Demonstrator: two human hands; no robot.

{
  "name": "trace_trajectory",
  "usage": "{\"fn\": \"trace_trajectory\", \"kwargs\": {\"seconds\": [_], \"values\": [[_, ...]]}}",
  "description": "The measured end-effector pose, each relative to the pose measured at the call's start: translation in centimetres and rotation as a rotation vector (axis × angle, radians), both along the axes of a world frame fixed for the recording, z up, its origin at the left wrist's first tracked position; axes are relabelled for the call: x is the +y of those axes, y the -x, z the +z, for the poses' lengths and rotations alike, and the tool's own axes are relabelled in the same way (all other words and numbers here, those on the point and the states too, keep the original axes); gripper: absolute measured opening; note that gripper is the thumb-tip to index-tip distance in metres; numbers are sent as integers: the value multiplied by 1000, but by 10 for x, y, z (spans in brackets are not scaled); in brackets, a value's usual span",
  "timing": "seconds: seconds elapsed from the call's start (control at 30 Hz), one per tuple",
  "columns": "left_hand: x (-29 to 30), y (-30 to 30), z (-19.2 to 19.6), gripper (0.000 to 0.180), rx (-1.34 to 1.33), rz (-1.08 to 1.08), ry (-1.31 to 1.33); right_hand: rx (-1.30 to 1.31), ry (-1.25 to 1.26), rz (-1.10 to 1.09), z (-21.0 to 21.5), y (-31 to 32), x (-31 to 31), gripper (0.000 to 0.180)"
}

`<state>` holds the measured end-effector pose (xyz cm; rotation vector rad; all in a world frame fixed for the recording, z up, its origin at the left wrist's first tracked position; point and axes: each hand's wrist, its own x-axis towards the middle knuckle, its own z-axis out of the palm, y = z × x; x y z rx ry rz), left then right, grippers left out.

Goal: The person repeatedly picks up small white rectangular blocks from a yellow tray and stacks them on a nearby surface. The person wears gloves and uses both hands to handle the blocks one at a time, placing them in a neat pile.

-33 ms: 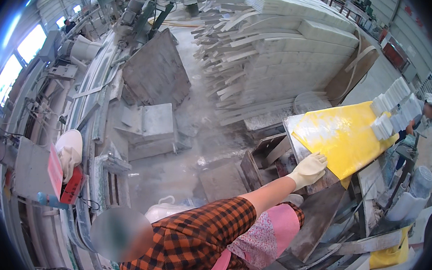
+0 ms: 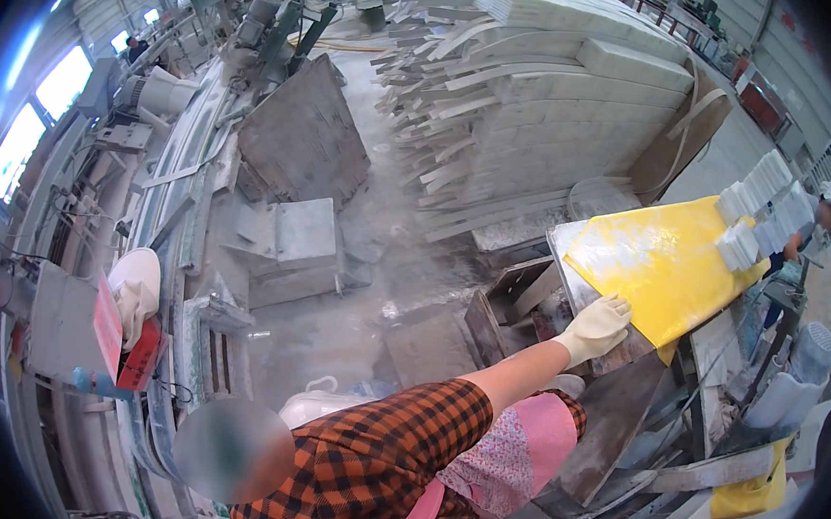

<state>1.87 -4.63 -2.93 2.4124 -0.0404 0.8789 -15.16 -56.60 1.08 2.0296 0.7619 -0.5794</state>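
My left hand point(image 2: 597, 328), in a cream rubber glove, lies palm down at the near corner of a work table. Its fingers are stretched out flat and reach the edge of a yellow sheet point(image 2: 654, 250) that covers most of the tabletop. No object shows in the hand. Under the sheet's left side a grey, dusty board edge point(image 2: 570, 269) shows. Stacked white blocks point(image 2: 757, 200) stand on the far right end of the sheet. An orange-and-black checked sleeve point(image 2: 396, 425) covers my upper arm. A floral apron point(image 2: 488, 469) with pink parts hangs below. My right hand is out of sight.
A tall stack of pale slabs point(image 2: 577, 108) rises beyond the table. Dusty machinery and rails point(image 2: 168, 187) run along the left. A white-capped person point(image 2: 823, 213) stands at the far right. An open-topped box point(image 2: 518, 294) sits left of the table; long strips point(image 2: 707, 472) lie lower right.
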Motion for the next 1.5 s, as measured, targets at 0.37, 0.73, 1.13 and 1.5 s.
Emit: {"fn": "trace_trajectory", "kwargs": {"seconds": [0.37,0.73,1.13,1.5], "values": [[0,-1,-2,37,-38,-2,-24,-313,-142,311,-47,1,-46,28],[-2,-1,-4,42,-5,14,-34,-17,-104,29,-13,0,-16,29],[-11,-4,0,31,-1,89,3,-47,-235,210,23,-68,55,25],[-14,-12,-8,31,-64,89,-18,-89,-300,410,22,-187,142,24]]}}
